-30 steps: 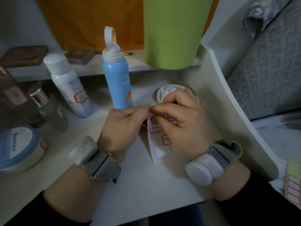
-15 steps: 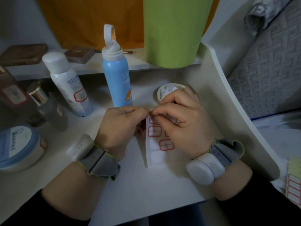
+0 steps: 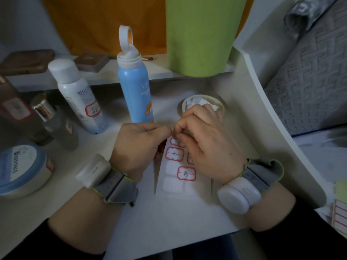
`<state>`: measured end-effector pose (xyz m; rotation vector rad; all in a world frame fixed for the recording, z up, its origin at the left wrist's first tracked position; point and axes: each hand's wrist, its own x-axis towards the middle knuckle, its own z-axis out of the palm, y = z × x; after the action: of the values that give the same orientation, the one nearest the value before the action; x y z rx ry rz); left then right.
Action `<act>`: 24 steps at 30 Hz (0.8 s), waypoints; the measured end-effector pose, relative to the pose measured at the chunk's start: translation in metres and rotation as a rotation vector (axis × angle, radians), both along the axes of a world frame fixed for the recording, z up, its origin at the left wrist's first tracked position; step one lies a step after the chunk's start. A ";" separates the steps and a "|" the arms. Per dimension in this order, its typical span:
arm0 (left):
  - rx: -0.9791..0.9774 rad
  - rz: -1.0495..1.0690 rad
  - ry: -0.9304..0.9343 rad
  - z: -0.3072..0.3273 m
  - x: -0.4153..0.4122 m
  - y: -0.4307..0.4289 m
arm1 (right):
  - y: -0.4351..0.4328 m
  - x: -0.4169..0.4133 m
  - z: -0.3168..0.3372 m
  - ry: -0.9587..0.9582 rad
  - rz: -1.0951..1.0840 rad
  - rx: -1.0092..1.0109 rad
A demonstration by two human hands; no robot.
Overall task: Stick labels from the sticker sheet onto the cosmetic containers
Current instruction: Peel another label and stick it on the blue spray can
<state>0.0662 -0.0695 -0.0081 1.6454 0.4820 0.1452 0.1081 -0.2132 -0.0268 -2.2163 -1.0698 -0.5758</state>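
A white sticker sheet (image 3: 174,177) with red-bordered labels lies between my hands on the white desk (image 3: 169,218). My left hand (image 3: 139,145) pinches its top left edge. The fingertips of my right hand (image 3: 204,145) pinch at the topmost label on the sheet. A blue spray bottle (image 3: 134,85) stands just behind my left hand. Left of it stand a white bottle (image 3: 78,96) bearing a red-bordered label, a clear bottle with a gold cap (image 3: 52,121) and a round blue-lidded jar (image 3: 20,169), each with a label.
A small white dish (image 3: 202,106) with crumpled paper sits behind my right hand. A green container (image 3: 201,34) and brown compacts (image 3: 26,61) rest on the back shelf. More label sheets (image 3: 339,214) lie at the right, past the desk's raised curved edge.
The sticker sheet has turned flatter toward me and shows more labels. My right fingertips have shifted to the top label. My left hand keeps its pinch.
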 end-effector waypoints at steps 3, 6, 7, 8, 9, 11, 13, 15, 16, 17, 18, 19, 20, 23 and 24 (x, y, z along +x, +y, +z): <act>0.016 0.013 0.040 0.000 0.001 0.002 | 0.000 -0.001 0.000 -0.001 0.016 0.001; 0.068 0.027 0.073 -0.002 0.004 0.003 | -0.002 -0.001 0.000 0.003 0.036 0.005; 0.103 0.030 0.080 -0.003 0.005 0.003 | -0.002 -0.002 0.000 0.002 0.040 0.008; 0.139 0.030 0.082 -0.003 0.005 0.004 | -0.003 -0.002 -0.001 0.003 0.045 0.011; 0.173 0.026 0.080 -0.003 0.005 0.003 | -0.004 -0.002 -0.001 0.008 0.048 0.015; 0.265 0.011 0.065 -0.004 0.004 0.003 | -0.005 -0.001 -0.002 0.022 0.053 0.031; 0.379 -0.013 0.042 -0.004 0.003 0.002 | -0.007 -0.001 -0.002 0.042 0.059 0.073; 0.503 -0.042 0.018 -0.005 0.001 0.003 | -0.007 -0.002 -0.002 0.086 0.076 0.128; 0.571 -0.052 -0.001 -0.007 0.001 0.004 | -0.008 -0.003 -0.001 0.107 0.086 0.150; 0.640 -0.056 -0.021 -0.008 0.001 0.006 | -0.009 -0.003 0.000 0.126 0.092 0.167; 0.701 -0.057 -0.040 -0.010 0.002 0.007 | -0.010 -0.003 0.000 0.142 0.091 0.187; 0.744 -0.059 -0.058 -0.010 0.001 0.008 | -0.011 -0.003 0.001 0.160 0.083 0.213; 0.776 -0.069 -0.070 -0.010 0.001 0.009 | -0.012 -0.003 0.002 0.183 0.071 0.242; 0.862 -0.120 -0.098 -0.010 0.001 0.009 | -0.011 -0.003 0.003 0.280 0.039 0.280; 0.866 -0.132 -0.096 -0.009 0.001 0.008 | -0.011 -0.003 0.002 0.291 0.024 0.271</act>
<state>0.0669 -0.0611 -0.0169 2.4944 0.2358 0.3685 0.1052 -0.2244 -0.0245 -1.9730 -0.8151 -0.3494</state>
